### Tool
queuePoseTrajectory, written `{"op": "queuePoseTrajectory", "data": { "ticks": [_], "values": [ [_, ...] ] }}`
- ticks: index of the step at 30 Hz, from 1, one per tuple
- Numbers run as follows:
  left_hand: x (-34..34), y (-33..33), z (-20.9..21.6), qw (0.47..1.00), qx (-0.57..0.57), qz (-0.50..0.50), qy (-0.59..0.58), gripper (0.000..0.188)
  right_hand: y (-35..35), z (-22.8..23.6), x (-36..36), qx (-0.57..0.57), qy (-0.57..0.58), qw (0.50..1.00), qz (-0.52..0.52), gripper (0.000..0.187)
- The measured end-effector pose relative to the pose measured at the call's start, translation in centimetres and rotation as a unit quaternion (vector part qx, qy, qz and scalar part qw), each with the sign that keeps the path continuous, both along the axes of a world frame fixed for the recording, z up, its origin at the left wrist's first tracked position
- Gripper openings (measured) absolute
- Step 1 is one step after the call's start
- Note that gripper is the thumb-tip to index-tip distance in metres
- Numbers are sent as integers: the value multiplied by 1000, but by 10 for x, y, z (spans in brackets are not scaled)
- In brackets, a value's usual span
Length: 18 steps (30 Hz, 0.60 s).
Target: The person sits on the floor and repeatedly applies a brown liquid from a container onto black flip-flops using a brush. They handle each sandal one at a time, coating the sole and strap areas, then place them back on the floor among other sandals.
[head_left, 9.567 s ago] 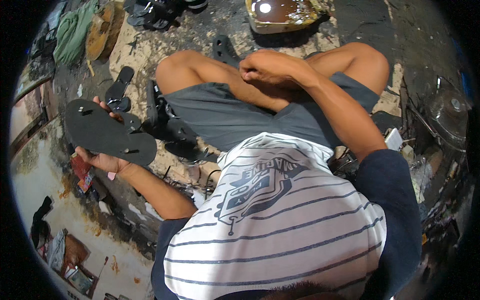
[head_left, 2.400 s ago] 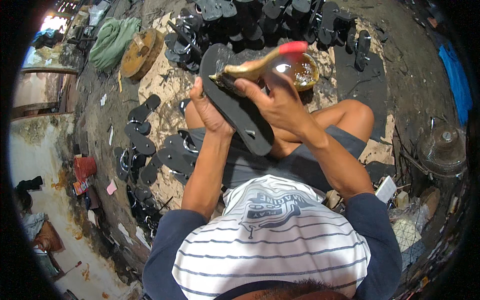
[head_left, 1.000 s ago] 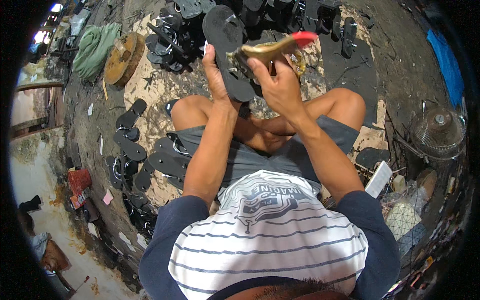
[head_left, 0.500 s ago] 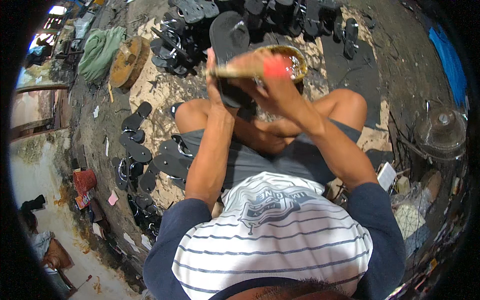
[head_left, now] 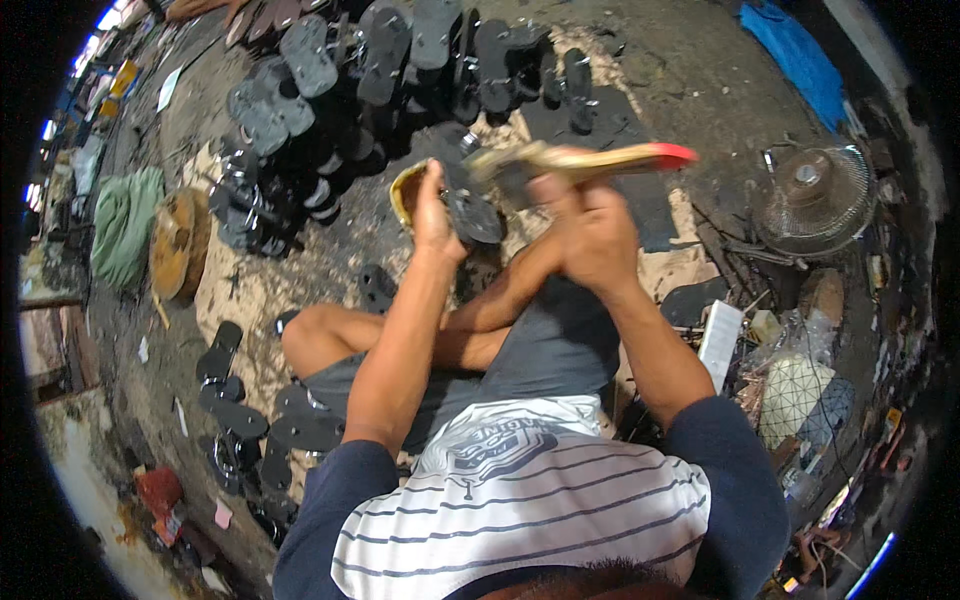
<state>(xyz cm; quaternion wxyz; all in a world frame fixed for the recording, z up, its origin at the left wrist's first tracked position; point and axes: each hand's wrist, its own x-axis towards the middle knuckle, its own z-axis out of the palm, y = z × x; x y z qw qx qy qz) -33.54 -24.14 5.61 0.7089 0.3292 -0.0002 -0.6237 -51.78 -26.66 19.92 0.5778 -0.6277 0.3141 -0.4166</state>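
Note:
My left hand (head_left: 433, 218) is closed along the edge of a black flip-flop (head_left: 472, 212), holding it tilted over my crossed legs. My right hand (head_left: 598, 235) grips a brush (head_left: 605, 162) with a pale wooden handle and a red end pointing right. Motion smears the brush's head, which is close to the top of the flip-flop; I cannot tell if they touch. Just beyond my left fingers sits a yellow-rimmed bowl (head_left: 402, 192), largely covered by that hand, so its contents barely show.
Many black flip-flops (head_left: 385, 55) stand in rows ahead, with more (head_left: 235, 415) to the left of my knee. A round wooden block (head_left: 180, 245) and green cloth (head_left: 125, 225) lie at left. A fan (head_left: 812, 200) and white box (head_left: 720, 335) are at right.
The brush has swung right, away from across the flip-flop, with my right hand. The flip-flop is tilted differently in my left hand. The whole view has shifted, bringing more rows of flip-flops into sight.

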Motion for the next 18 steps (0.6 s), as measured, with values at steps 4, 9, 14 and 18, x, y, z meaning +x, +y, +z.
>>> {"op": "queuePoseTrajectory", "data": {
  "ticks": [4, 9, 14, 18],
  "values": [
    [-46, -118, 14, 999, -43, -32, 9, 52, -43, 20, -44, -79, -117, 975, -170, 27],
    [34, -152, 7, 954, 96, -9, -283, 50, -62, 11, -44, -179, 36, 959, -217, 23],
    [139, 14, 44, 804, -57, 69, -588, 33, -52, -2, -21, -64, 38, 968, -241, 32],
    [254, 237, 31, 641, 295, 310, -637, 50, -57, -38, 4, -66, -11, 990, -126, 35]
  ]
}}
